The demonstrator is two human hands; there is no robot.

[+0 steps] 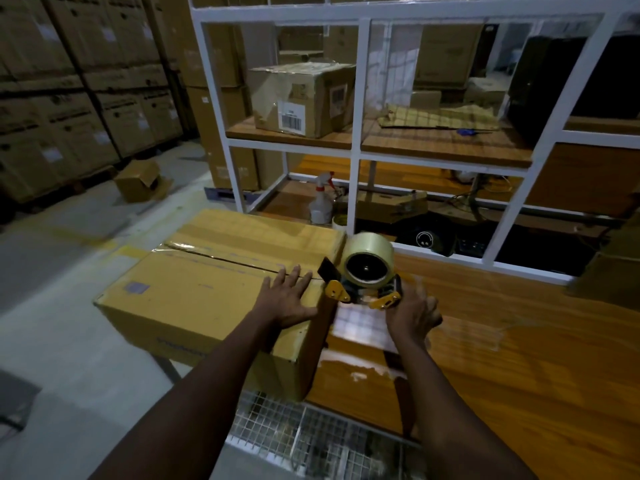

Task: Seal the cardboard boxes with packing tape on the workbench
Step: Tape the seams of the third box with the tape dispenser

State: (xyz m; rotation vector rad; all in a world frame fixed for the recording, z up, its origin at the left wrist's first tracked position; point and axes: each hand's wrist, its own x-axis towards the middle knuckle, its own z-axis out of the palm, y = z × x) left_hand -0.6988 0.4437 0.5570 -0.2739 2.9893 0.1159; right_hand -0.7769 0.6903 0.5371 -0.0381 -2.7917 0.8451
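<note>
- Head view looks down on a large cardboard box [194, 292] lying at the left end of the wooden worktop [519, 358], with its left part jutting out past the worktop's edge over the concrete floor [69, 306].
- Its top flaps are closed, and a strip of clear tape [221, 258] runs along the centre seam from the far left end toward the right.
- The left hand [287, 299] lies flat on the box top near the right edge, fingers straight and spread, fingertips just short of the seam.
- The right hand [412, 317], blurred, grips a yellow and black tape dispenser [363, 289] from below, holding it at the box's upper right edge.
- A pale tape roll [369, 261] sits on the dispenser, its open core facing the camera.
- A wire mesh panel [311, 438] shows under the worktop's near edge.
- Behind the worktop stands a white metal shelf frame [358, 133].
- On its upper wooden board are a taped carton with a barcode label [301, 98] and flattened cardboard [440, 116].
- A spray bottle [320, 202] stands on the lower level.
- Stacked cartons [69, 81] fill the left background, and a small open carton [138, 180] lies on the floor before them.
</note>
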